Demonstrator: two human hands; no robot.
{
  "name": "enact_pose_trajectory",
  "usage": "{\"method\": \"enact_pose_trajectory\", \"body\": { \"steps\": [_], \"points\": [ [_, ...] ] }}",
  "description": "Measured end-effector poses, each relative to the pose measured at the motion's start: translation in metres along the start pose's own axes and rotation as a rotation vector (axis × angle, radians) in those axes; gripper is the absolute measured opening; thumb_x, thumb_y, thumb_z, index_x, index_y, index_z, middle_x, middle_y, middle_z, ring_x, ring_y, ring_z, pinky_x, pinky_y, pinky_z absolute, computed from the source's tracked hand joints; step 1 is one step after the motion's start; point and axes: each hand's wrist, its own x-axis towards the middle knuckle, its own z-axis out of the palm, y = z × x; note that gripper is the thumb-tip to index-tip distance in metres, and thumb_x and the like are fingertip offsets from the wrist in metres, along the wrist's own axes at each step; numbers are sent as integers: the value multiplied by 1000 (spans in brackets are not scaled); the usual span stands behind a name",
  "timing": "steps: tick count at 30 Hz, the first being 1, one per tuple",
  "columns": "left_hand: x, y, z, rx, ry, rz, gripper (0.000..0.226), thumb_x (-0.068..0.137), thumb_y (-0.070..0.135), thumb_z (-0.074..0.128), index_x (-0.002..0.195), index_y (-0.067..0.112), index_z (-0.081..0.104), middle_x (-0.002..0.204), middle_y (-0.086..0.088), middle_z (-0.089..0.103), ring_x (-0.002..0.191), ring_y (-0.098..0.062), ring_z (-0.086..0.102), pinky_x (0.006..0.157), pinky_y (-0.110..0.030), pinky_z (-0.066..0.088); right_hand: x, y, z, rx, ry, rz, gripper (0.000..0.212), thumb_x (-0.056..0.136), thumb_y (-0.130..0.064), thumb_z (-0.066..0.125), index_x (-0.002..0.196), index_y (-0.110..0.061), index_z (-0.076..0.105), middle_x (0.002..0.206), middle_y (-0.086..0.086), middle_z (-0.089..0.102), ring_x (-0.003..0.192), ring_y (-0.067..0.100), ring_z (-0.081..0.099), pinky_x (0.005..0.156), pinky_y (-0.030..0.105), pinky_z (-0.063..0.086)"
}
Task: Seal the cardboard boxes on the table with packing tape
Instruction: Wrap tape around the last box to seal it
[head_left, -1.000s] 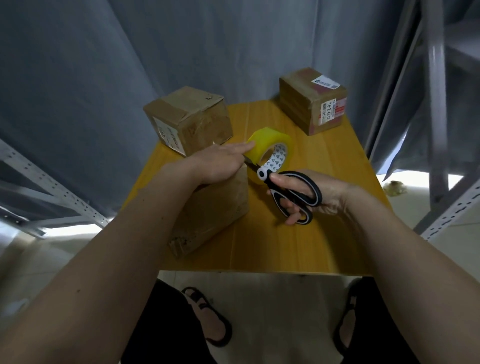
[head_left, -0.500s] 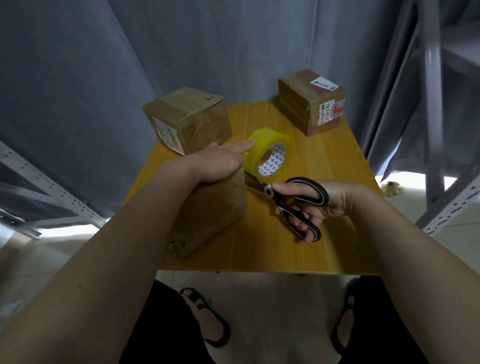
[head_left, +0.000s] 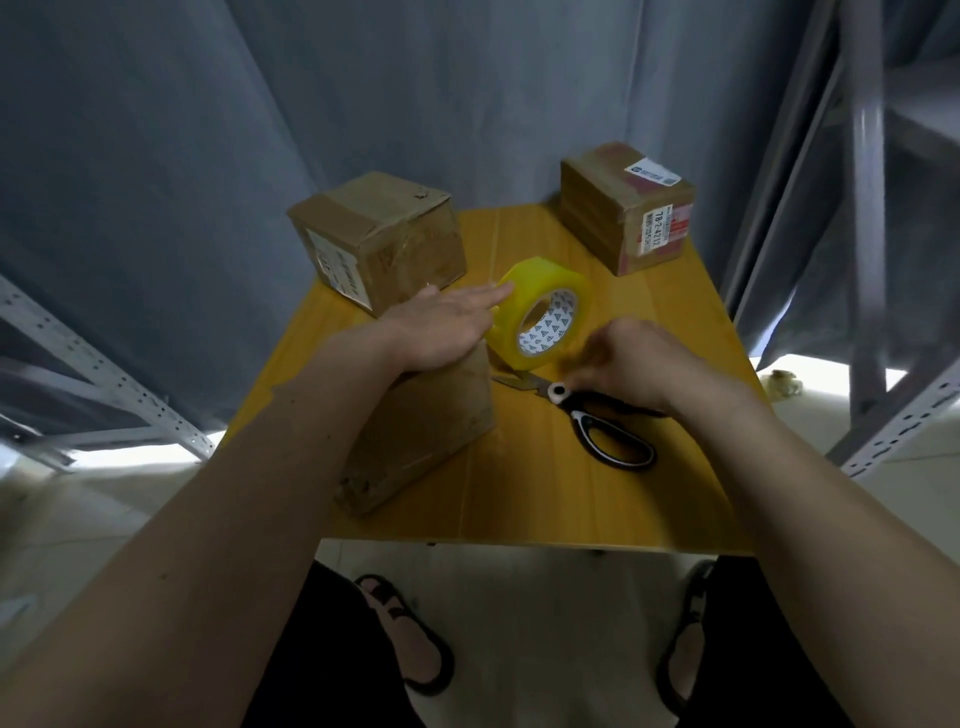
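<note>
Left hand (head_left: 441, 325) is lying flat, fingers straight, pressing on top of the near cardboard box (head_left: 421, 431) at the table (head_left: 571, 499) front-left; fingertips are touching the yellow tape roll (head_left: 545, 319), which is standing tilted just beside that box. Right hand (head_left: 631, 364) is hovering blurred above the scissors (head_left: 597, 421), which are lying on the table, blades pointing toward the roll. Its grip: cannot tell whether fingers are apart or curled; it appears to be holding nothing.

Two more boxes are sitting at the back: back-left box (head_left: 379, 239) and back-right box (head_left: 628, 208), well apart.

Judgement: the tape strip on the near box is likely cut, and the pressing-down step is in hand. Next move calls for smoothing the strip firmly along the seam, then taking up the roll for another box.
</note>
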Motion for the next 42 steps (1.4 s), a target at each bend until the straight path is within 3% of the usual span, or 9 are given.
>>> {"method": "enact_pose_trajectory", "body": {
  "steps": [4, 6, 11, 15, 18, 25, 32, 38, 42],
  "points": [
    [1, 1, -1, -6, -9, 7, 50, 104, 29, 16, 153, 39, 9, 162, 9, 9, 147, -11, 13, 120, -42, 8, 10, -35, 14, 389, 270, -66, 37, 82, -35, 74, 107, -13, 58, 105, 2, 64, 98, 22, 60, 82, 38, 50],
    [2, 0, -2, -27, -17, 1, 51, 103, 27, 17, 153, 38, 11, 162, 8, 10, 147, -13, 14, 121, -43, 6, 12, -51, 27, 344, 439, -109, 40, 80, -26, 76, 102, -15, 45, 101, 6, 60, 95, 26, 58, 74, 38, 45],
    [3, 6, -4, -76, -11, 21, 52, 103, 24, 20, 154, 31, 13, 161, 5, 14, 148, -13, 13, 120, -44, 1, 20, -63, 56, -13, 683, -220, 58, 70, -26, 81, 114, -6, 49, 115, 17, 46, 107, 34, 43, 90, 40, 40],
    [1, 6, -5, -128, 11, -37, 54, 101, 28, 23, 151, 45, 11, 161, 2, 18, 147, -21, 16, 118, -41, 9, 31, -61, 55, -121, 734, -234, 55, 69, -24, 82, 112, -7, 53, 127, 20, 46, 116, 37, 42, 91, 42, 39],
    [0, 4, -5, -134, 21, -76, 54, 98, 34, 24, 147, 55, 10, 161, 1, 18, 147, -26, 16, 118, -47, 16, 37, -56, 51, -144, 724, -287, 50, 71, -22, 80, 110, -5, 54, 140, 19, 41, 135, 39, 32, 106, 47, 30],
    [2, 1, -3, -123, 27, -50, 49, 101, 42, 26, 146, 57, 12, 157, 13, 27, 147, -18, 20, 118, -46, 17, 50, -48, 37, 56, 704, -331, 34, 76, -22, 78, 100, -10, 57, 117, 7, 55, 117, 29, 41, 99, 37, 31],
    [1, 2, -4, -145, 37, -48, 51, 101, 36, 28, 149, 49, 19, 156, 11, 32, 146, -17, 23, 118, -45, 20, 52, -43, 34, 108, 704, -375, 22, 80, -24, 74, 93, -9, 65, 113, 9, 61, 112, 32, 46, 91, 37, 35],
    [4, 12, -19, -187, -1, -127, 37, 95, 27, 57, 132, 22, 59, 138, -3, 55, 126, -20, 48, 97, -26, 35, 49, -38, 36, 93, 703, -437, 10, 80, -16, 75, 81, -8, 70, 117, 9, 64, 114, 33, 48, 92, 41, 37],
    [13, 19, -24, -136, -36, -187, 57, 91, 29, 65, 143, 17, 45, 144, -4, 50, 132, -22, 46, 109, -33, 36, 50, -37, 38, 91, 741, -477, 8, 82, -11, 71, 78, -5, 68, 113, 11, 66, 109, 34, 53, 89, 40, 38]
  ]
}}
